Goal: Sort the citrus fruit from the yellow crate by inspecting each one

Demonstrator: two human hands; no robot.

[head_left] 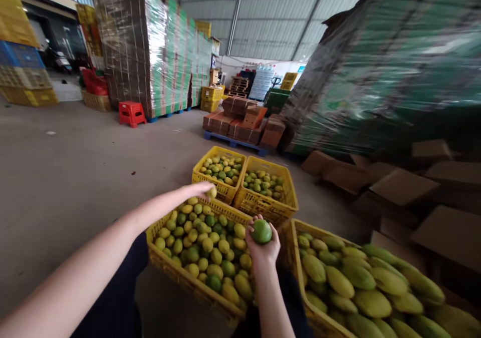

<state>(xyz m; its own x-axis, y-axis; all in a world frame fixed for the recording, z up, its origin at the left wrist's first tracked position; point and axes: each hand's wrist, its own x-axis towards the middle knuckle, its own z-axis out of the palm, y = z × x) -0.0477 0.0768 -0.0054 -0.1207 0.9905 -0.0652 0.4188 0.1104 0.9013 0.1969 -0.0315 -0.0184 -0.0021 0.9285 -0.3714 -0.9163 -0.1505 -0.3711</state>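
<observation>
My left hand (pixel 201 189) reaches forward, its fingers closed round a yellow lemon (pixel 212 192) above the far edge of the near crate. In my right hand (pixel 265 250), palm up, rests a green lemon (pixel 262 231), with the fingers curled about it. Beneath both hands stands the near yellow crate (pixel 180 276), filled with yellow and green lemons (pixel 208 245). Two more yellow crates (pixel 267 207) with similar fruit stand just beyond it. At the right, another yellow crate (pixel 301 278) holds oblong green-yellow fruit (pixel 372 302) that looks bigger.
Flattened and open cardboard boxes (pixel 406 188) lie at the right, below a tall wrapped stack (pixel 394 72). Farther off are a blue pallet (pixel 235 143) with cartons, a red stool (pixel 132 113), another wrapped stack (pixel 165 52) and stacked crates (pixel 24 72) on the left.
</observation>
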